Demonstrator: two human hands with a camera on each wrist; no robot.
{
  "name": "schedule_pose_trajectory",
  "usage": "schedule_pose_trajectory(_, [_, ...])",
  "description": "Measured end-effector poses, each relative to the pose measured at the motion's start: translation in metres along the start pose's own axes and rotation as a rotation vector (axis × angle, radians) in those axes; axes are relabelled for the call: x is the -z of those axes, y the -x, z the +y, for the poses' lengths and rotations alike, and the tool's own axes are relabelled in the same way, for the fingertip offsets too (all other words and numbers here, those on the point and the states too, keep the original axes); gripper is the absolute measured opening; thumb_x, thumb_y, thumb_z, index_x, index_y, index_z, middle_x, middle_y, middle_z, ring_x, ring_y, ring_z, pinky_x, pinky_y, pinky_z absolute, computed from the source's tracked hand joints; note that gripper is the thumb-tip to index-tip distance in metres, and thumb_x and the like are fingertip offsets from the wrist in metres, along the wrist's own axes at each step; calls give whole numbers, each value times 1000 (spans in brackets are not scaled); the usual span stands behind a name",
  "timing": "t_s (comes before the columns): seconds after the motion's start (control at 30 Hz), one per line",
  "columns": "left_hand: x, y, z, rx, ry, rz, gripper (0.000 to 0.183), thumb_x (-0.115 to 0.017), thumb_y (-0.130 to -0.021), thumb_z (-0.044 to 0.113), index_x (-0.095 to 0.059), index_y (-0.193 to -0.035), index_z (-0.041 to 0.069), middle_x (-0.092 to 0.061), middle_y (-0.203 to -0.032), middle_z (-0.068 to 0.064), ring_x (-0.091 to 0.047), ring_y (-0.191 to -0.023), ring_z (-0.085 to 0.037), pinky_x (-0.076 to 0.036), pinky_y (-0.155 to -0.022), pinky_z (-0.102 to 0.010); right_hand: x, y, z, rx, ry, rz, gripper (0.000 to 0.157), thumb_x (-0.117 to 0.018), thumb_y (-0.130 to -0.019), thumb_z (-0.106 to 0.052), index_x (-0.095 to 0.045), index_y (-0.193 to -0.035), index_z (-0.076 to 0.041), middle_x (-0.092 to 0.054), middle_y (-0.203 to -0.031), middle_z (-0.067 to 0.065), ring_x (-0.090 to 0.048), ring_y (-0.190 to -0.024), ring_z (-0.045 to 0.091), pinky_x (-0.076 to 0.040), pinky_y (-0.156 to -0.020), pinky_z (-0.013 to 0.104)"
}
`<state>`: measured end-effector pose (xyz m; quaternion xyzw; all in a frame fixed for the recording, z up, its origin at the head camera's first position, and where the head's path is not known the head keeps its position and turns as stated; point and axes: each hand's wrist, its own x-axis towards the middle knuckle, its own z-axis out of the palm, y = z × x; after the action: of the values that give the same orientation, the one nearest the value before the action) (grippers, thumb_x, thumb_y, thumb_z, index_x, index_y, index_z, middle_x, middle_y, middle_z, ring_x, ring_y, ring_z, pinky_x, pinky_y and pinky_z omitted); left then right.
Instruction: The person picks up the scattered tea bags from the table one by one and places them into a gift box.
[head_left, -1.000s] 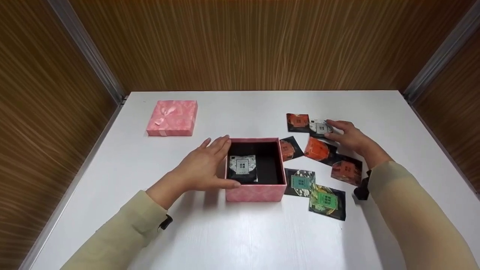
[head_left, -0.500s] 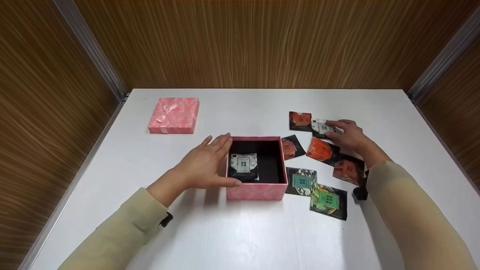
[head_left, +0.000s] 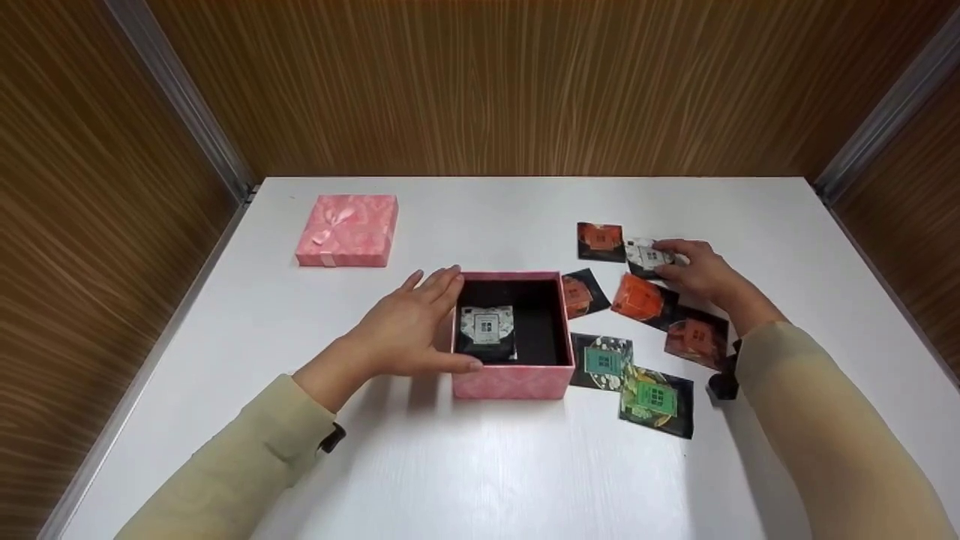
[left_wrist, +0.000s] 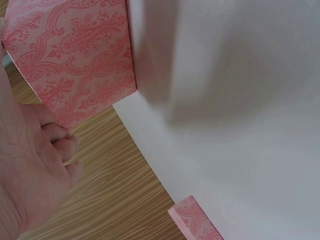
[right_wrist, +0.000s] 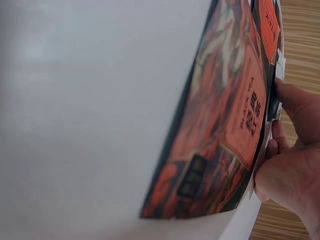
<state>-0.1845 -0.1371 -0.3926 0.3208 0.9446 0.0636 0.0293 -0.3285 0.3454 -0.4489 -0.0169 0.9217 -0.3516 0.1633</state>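
An open pink patterned box [head_left: 513,384] with a dark inside stands mid-table. My left hand [head_left: 401,334] rests along its left side, fingers at the back corner and thumb laid straight on the front rim. Inside, on the left, lies a black-and-white tea packet [head_left: 486,330]. To the right of the box, my right hand [head_left: 705,276] pinches the edge of another black-and-white tea packet [head_left: 643,256] between thumb and fingers. In the right wrist view, that packet shows only as a thin strip by the thumb; a red black-tea packet [right_wrist: 245,115] lies in front.
Other tea packets lie around the right hand: a red one [head_left: 600,240], an orange one [head_left: 637,298], a brown-red one [head_left: 585,294], a teal one [head_left: 604,362] and a green one [head_left: 655,401]. The pink lid [head_left: 349,231] with a bow sits back left. Wood-grain panels [head_left: 480,90] enclose the table.
The packet under my right hand has shifted slightly to the right and turned, away from the red one beside it. My left hand and the box stay put.
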Motion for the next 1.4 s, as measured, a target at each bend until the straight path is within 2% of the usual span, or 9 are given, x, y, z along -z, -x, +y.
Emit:
schedule_pose_trajectory(0.2, [0,1,0,-9,3,8,129,-51,-84,93,-21,-167,-2,-18,-175,-18,-19,-162,-29,-10,-131,-48,0,1,-1,72,-35,4,56,-57,-110,-16,-39,-163,-7,-33,-159,34,-38,-137,47,-31,-118,65])
schedule_pose_trajectory(0.33, [-1,1,0,-17,3,21,128,-51,-85,92,-22,-167,-3,-19,-175,-18,-20,-162,-30,-11,-131,-49,-1,2,-1,73,-46,4,57,-56,-109,-14,-38,-163,-6,-40,-151,36,-41,-132,46,-35,-116,61])
schedule_pose_trajectory(0.73, [-1,1,1,-10,4,21,130,-51,-84,93,-22,-167,-3,-19,-175,-19,-21,-161,-32,-12,-131,-50,1,6,1,28,-151,30,58,-60,-107,-11,-37,-161,-12,-42,-148,33,-43,-129,45,-37,-116,59])
schedule_pose_trajectory(0.93, [-1,1,0,-1,-1,11,130,-50,-84,94,-21,-167,-2,-18,-175,-17,-19,-162,-30,-11,-131,-49,4,10,3,12,-182,37,64,-64,-106,-13,-35,-164,-14,-42,-148,32,-43,-128,44,-38,-115,59])
schedule_pose_trajectory(1.07, [-1,0,0,-4,-1,13,129,-50,-84,93,-22,-167,-2,-19,-175,-17,-19,-162,-30,-10,-131,-49,8,13,4,-4,-186,45,68,-67,-104,-15,-35,-165,-14,-41,-148,32,-43,-128,43,-40,-111,55])
schedule_pose_trajectory(1.27, [-1,0,0,-10,5,15,128,-53,-85,91,-23,-167,-3,-20,-175,-18,-21,-161,-31,-10,-131,-49,14,17,3,-13,-148,62,68,-70,-102,-17,-38,-162,-11,-45,-143,30,-46,-123,39,-44,-96,43])
schedule_pose_trajectory(1.4, [0,0,0,-4,6,13,128,-53,-85,91,-22,-167,-2,-19,-175,-17,-21,-161,-31,-10,-131,-49,20,21,5,-19,-138,44,69,-69,-102,-17,-36,-163,-9,-43,-146,33,-46,-126,40,-44,-101,47])
